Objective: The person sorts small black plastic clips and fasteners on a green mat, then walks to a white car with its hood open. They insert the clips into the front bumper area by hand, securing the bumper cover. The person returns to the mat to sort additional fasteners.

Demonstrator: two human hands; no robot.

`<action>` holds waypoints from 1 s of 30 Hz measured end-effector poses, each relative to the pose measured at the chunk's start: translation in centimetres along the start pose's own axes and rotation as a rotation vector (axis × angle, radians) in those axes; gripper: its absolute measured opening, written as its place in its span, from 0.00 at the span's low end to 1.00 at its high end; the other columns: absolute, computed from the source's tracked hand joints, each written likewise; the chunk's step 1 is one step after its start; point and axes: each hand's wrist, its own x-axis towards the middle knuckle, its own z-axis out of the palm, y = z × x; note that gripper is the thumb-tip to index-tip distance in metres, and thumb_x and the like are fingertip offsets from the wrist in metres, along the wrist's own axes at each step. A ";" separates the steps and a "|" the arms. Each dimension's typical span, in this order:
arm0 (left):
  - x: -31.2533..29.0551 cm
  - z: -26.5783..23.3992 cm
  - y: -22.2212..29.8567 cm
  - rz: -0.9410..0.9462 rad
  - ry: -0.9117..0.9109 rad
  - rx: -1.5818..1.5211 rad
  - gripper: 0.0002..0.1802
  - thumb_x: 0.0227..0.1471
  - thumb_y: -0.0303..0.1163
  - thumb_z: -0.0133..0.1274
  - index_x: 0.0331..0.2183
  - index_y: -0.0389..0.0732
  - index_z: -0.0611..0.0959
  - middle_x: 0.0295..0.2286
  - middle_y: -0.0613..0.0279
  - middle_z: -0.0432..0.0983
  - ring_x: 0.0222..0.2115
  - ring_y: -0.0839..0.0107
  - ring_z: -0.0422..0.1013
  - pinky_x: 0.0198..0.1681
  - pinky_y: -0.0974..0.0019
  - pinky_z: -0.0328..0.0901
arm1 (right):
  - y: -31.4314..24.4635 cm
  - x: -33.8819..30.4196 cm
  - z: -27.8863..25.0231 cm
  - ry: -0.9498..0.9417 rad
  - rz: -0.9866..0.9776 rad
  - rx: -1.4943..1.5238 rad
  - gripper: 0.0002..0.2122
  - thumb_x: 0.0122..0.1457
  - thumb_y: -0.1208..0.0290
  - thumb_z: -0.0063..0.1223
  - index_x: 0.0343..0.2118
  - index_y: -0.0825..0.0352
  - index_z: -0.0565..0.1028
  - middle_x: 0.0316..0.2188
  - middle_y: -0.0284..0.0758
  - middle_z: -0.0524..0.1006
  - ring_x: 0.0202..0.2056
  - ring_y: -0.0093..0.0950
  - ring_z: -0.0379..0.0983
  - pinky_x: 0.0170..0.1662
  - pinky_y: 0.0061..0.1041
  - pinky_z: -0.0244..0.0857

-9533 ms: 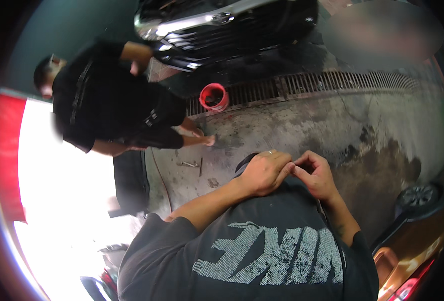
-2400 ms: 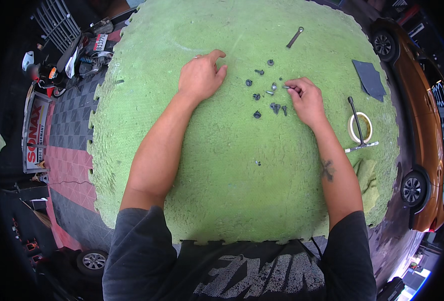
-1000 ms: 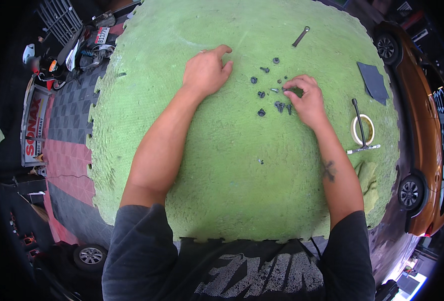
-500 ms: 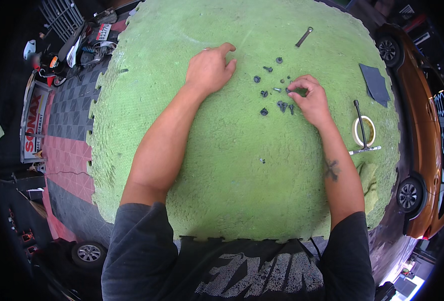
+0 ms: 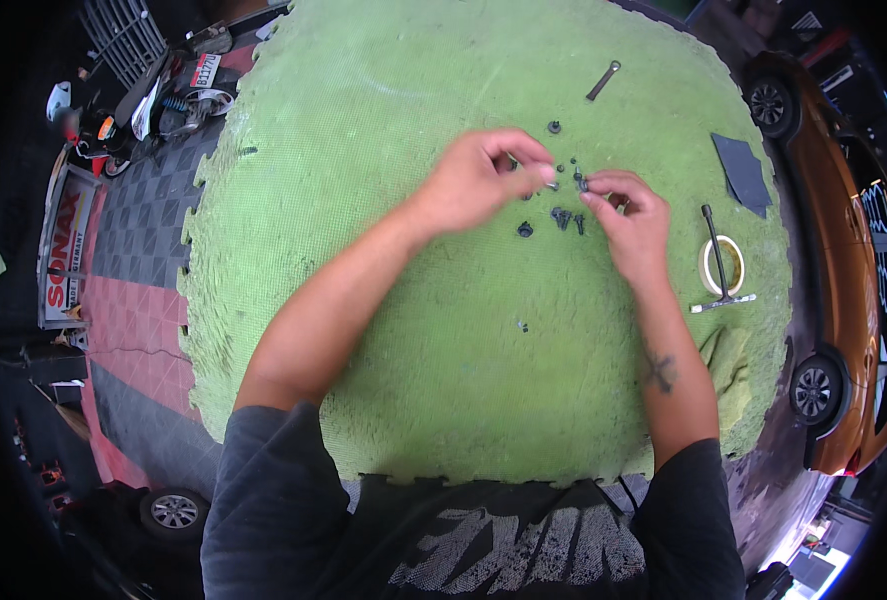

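Note:
My left hand (image 5: 488, 180) reaches in from the left, thumb and fingers pinched on a small silver bolt (image 5: 552, 186); motion blurs the fingertips. Opposite it, my right hand (image 5: 631, 215) grips a dark bolt (image 5: 582, 185) between thumb and forefinger. Both hands are over a group of loose fasteners on the green mat (image 5: 433, 340). A few dark bolts (image 5: 562, 217) lie together just below the fingers, and one dark flanged fastener (image 5: 525, 230) sits left of them. Another flanged piece (image 5: 554, 127) lies farther off. My left hand partly covers some of the pieces.
A short wrench (image 5: 604, 80) lies at the far right. Dark sandpaper-like sheets (image 5: 742, 174), a tape roll (image 5: 704, 265), a T-handle tool (image 5: 717, 255) across it and a greenish cloth (image 5: 728, 370) line the right side. Beyond are an orange-brown car (image 5: 838, 290) and a motorcycle (image 5: 158, 105).
My left hand has moved right and closer, from the mat to the fasteners, its fingers now pinched. My right hand has lifted slightly with the dark bolt in its fingertips.

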 end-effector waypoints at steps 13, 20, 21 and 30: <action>-0.8 2.4 -1.0 0.078 -0.136 -0.357 0.15 0.57 0.30 0.72 0.47 0.41 0.91 0.27 0.75 0.77 0.27 0.84 0.68 0.32 0.72 0.65 | -5.3 -3.7 1.4 0.122 -0.078 0.269 0.07 0.60 0.81 0.68 0.42 0.69 0.86 0.38 0.33 0.82 0.37 0.20 0.76 0.41 0.22 0.71; -1.0 2.7 -1.1 0.117 -0.102 -0.369 0.14 0.54 0.26 0.73 0.44 0.39 0.92 0.27 0.73 0.79 0.27 0.84 0.67 0.31 0.73 0.66 | -5.7 -4.4 1.2 0.061 -0.107 0.106 0.07 0.62 0.77 0.68 0.42 0.69 0.86 0.37 0.35 0.86 0.34 0.21 0.77 0.40 0.22 0.72; -1.0 2.7 -1.1 0.119 -0.098 -0.366 0.14 0.54 0.26 0.73 0.44 0.39 0.92 0.28 0.73 0.80 0.27 0.84 0.67 0.32 0.73 0.67 | -5.8 -4.5 1.2 0.066 -0.115 0.087 0.07 0.62 0.77 0.69 0.42 0.69 0.86 0.36 0.35 0.86 0.33 0.21 0.77 0.40 0.22 0.72; -1.9 3.5 -0.5 0.222 0.053 -0.079 0.12 0.52 0.27 0.75 0.41 0.43 0.94 0.31 0.69 0.84 0.27 0.83 0.68 0.31 0.74 0.66 | -5.8 -4.7 0.8 0.033 -0.034 -0.020 0.08 0.67 0.72 0.64 0.43 0.71 0.85 0.36 0.38 0.86 0.35 0.25 0.81 0.42 0.26 0.75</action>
